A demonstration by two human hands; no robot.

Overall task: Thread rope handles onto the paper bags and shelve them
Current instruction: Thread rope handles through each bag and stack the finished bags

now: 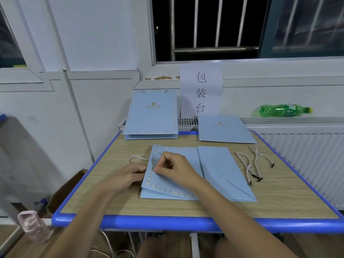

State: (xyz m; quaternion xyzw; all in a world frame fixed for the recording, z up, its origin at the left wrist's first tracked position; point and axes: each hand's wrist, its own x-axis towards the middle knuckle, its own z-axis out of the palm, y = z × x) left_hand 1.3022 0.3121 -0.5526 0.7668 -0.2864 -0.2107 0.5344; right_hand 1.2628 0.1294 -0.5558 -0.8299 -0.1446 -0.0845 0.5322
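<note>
Flat blue paper bag [178,175] lies mid-table, mouth edge leftward so its holes face the rope handle [136,158] looped beside it; right hand [172,167] pinches at that edge, left hand [130,174] grips it underneath, apparently steadying; spare ropes [255,164] wait right.

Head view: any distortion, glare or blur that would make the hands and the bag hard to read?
Head view: wide-angle bending curves the table edge and window bars; even indoor light, dark window, no strong glare; the paper bag, left hand and right hand are fairly sharp, their fingers legible; the green bottle and pink bottle near the edges look soft.
</note>
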